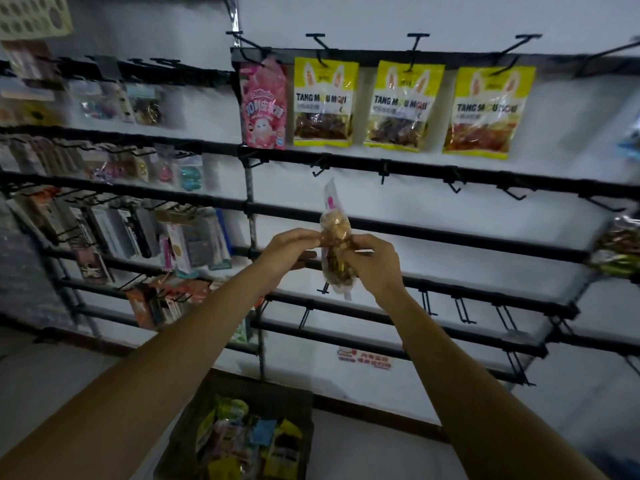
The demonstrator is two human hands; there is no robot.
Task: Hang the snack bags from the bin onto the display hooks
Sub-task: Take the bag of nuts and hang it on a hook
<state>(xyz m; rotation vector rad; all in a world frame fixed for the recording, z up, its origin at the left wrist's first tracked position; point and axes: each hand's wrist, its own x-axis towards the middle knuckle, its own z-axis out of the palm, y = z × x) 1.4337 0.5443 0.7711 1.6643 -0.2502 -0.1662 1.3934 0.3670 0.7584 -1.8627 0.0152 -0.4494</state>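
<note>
Head view. Two bare forearms reach up towards a wall rack (415,169) of round black metal bars fitted with thin black wire hooks (453,185).

Between the hands is a bag (335,226) of clear, crinkled plastic. It is held upright and turned nearly edge-on, so it looks narrow. It has a white top strip with a pink mark, and lumpy tan and brown pieces inside. Any hang hole is too small to make out.

The left hand (287,251) pinches the bag's left edge at mid-height. The right hand (374,268) has curled fingers around its right side and hides part of the lower half. The bag sits in front of the rack's middle bars and touches no hook.

Along the top bar hang a glossy pink bag (264,105) and three flat yellow bags (323,102) with clear windows showing dark reddish contents.

The rack's left section holds small carded goods (138,220), too blurred to identify.

At the bottom edge, directly below the hands, a dark boxy bin (263,386) is cut off by the frame. It holds a blurred jumble of yellow, blue and green packets.
</note>
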